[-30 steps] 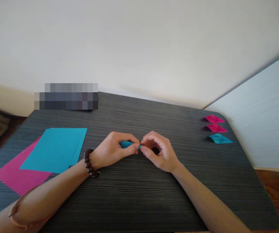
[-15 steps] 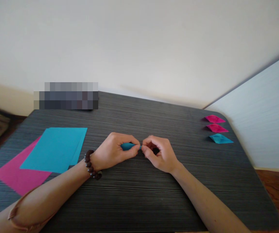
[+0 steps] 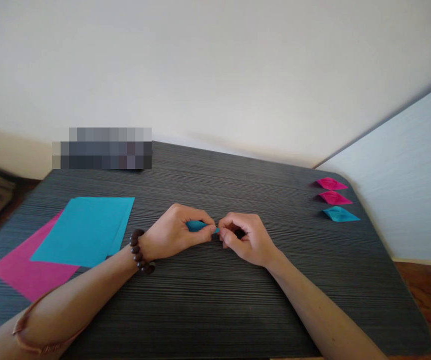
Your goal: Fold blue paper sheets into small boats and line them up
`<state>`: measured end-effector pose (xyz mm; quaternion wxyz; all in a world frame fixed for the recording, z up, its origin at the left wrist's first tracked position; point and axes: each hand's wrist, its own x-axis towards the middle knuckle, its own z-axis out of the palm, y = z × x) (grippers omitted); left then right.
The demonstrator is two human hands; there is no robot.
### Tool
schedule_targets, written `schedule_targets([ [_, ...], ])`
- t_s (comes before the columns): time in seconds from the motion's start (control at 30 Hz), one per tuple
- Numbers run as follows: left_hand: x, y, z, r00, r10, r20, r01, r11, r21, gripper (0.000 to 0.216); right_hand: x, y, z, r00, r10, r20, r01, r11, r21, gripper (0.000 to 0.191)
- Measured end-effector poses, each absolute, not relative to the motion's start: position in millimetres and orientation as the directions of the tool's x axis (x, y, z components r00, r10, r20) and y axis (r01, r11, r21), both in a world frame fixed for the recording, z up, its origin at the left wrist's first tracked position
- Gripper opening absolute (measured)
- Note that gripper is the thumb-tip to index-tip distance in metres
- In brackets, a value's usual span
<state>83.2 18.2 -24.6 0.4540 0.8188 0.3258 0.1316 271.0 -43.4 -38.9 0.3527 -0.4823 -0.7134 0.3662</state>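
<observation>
A small folded piece of blue paper (image 3: 196, 226) is pinched between thumb and fingers of my left hand (image 3: 180, 227), over the middle of the table. Its tip pokes out past those fingertips. My right hand (image 3: 247, 237), thumb and fingers pressed together, grips that same tip from the other side. Most of the folded paper is hidden inside my left hand, so its full shape cannot be made out. The two sets of fingertips nearly touch. A dark bead bracelet (image 3: 140, 252) circles my left wrist.
Blue paper sheets (image 3: 84, 230) overlap pink paper (image 3: 31, 272) on the left. At the right edge lie two pink folded paper pieces (image 3: 331, 184) and a blue one (image 3: 341, 214). A blurred-out object (image 3: 103, 150) stands at the back left of the dark table (image 3: 215, 305), near the wall.
My right fingertips have shifted very slightly and a bit more of the blue tip shows between the hands. Everything else stays where it was.
</observation>
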Motion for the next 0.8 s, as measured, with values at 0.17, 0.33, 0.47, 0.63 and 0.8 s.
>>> schedule_targets([
  [0.17, 82.4, 19.8, -22.2, 0.738, 0.666, -0.108, 0.419, -0.327, 0.847, 0.022, 273.2, -44.4, -40.5, -0.294, 0.947, 0.127, 0.377, 0.237, -0.895, 0.012],
  [0.33, 82.5, 21.0, -22.6, 0.730, 0.675, -0.107, 0.425, -0.325, 0.845, 0.021, 273.6, -44.8, -42.7, -0.278, 0.947, 0.161, 0.397, 0.266, -0.878, 0.011],
  [0.47, 82.4, 20.9, -23.4, 0.742, 0.663, -0.098, 0.420, -0.346, 0.839, 0.020, 270.1, -43.9, -42.1, -0.276, 0.941, 0.194, 0.437, 0.303, -0.847, 0.008],
  [0.63, 82.4, 19.2, -24.7, 0.713, 0.695, -0.091, 0.419, -0.319, 0.850, 0.019, 268.1, -42.9, -42.7, -0.261, 0.932, 0.252, 0.477, 0.351, -0.806, 0.009],
  [0.8, 82.1, 23.1, -30.8, 0.632, 0.760, -0.149, 0.326, -0.087, 0.941, 0.032, 280.3, -40.3, -47.7, -0.040, 0.943, 0.330, 0.574, 0.292, -0.765, 0.012],
])
